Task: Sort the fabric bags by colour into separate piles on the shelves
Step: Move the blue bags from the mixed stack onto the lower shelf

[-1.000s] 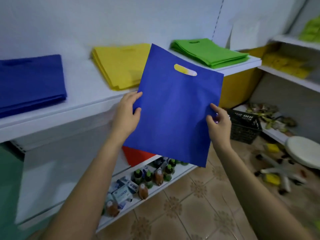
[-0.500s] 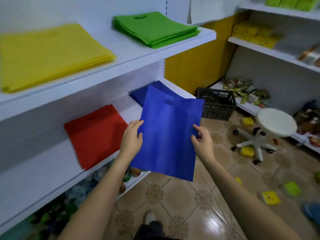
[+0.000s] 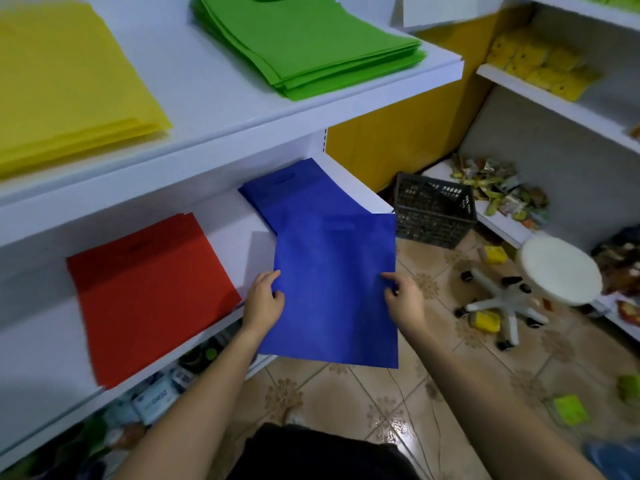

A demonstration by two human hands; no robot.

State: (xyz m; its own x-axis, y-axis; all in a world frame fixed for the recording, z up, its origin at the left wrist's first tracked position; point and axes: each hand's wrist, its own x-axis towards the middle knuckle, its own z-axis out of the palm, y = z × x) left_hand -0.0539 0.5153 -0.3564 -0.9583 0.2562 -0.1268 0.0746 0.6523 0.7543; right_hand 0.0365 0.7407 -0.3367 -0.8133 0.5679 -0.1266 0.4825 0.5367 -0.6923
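Note:
I hold a blue fabric bag (image 3: 336,289) flat in front of the middle shelf (image 3: 249,244). My left hand (image 3: 264,302) pinches its left edge and my right hand (image 3: 403,297) pinches its right edge. Its top edge overlaps a pile of blue bags (image 3: 294,192) lying on the right end of that shelf. A pile of red bags (image 3: 149,292) lies to the left on the same shelf. On the upper shelf (image 3: 221,109) sit a yellow pile (image 3: 65,88) and a green pile (image 3: 304,43).
A dark plastic crate (image 3: 434,211) stands on the tiled floor to the right. A white wheeled stool (image 3: 557,268) and scattered yellow packets lie beyond it. White shelves (image 3: 554,98) with packets line the right wall. Bottles and boxes fill the bottom shelf (image 3: 166,393).
The bag went down from in front of the upper shelf to the middle shelf, closer to the blue pile. My view tilted down and the far-left blue pile left the view.

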